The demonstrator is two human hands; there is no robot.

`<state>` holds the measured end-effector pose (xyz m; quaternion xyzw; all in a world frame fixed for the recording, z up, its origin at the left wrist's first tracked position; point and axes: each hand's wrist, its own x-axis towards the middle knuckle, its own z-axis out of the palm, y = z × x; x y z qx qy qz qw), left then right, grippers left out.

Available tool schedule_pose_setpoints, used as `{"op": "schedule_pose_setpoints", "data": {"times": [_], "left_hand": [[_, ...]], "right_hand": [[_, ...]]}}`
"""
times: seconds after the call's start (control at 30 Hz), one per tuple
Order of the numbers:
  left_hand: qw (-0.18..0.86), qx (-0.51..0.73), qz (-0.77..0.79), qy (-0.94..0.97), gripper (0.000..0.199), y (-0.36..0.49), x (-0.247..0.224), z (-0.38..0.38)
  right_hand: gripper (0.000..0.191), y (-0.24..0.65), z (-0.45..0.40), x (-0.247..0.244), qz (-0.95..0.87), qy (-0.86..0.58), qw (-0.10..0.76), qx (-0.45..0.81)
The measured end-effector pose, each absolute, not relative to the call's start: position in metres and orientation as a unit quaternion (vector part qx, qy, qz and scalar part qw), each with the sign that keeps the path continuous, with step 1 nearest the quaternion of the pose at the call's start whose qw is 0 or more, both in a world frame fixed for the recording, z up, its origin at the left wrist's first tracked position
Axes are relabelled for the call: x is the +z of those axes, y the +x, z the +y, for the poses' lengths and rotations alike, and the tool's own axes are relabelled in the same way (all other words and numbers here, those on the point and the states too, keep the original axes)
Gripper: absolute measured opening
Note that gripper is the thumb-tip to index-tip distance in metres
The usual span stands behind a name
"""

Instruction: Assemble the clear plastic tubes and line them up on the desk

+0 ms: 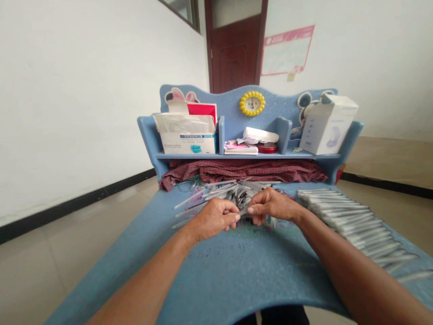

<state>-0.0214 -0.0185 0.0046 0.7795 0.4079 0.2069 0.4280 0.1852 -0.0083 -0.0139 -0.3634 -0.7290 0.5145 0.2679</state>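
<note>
Both hands meet above the middle of a blue desk. My left hand [216, 217] is closed, thumb and fingers pinched at one end of a small, pale translucent piece [243, 211]. On its other side my right hand [269, 205] pinches the same piece; its exact shape is blurred. Just beyond the hands spreads a loose pile of clear, pen-like tubes and dark small parts [241, 194], partly hidden by the fingers. To the right lies a long row of similar tubes [352, 221], side by side.
Folded red checked cloth [246, 171] lies under the blue desk's shelf [189, 156]. The shelf holds a mask box [187, 140], papers [241, 150], a red round tin [267, 148] and a white box [326, 126]. A yellow-rimmed clock [252, 104] is on the backboard.
</note>
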Motion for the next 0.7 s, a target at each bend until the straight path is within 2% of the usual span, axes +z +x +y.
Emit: {"op": "schedule_pose_setpoints", "data": {"times": [0.7], "left_hand": [[0.421,0.194,0.409,0.786,0.017,-0.0208,0.0034,-0.0181]], "right_hand": [[0.035,0.1860,-0.0099,-0.0101,-0.723,-0.370,0.266,0.519]]}}
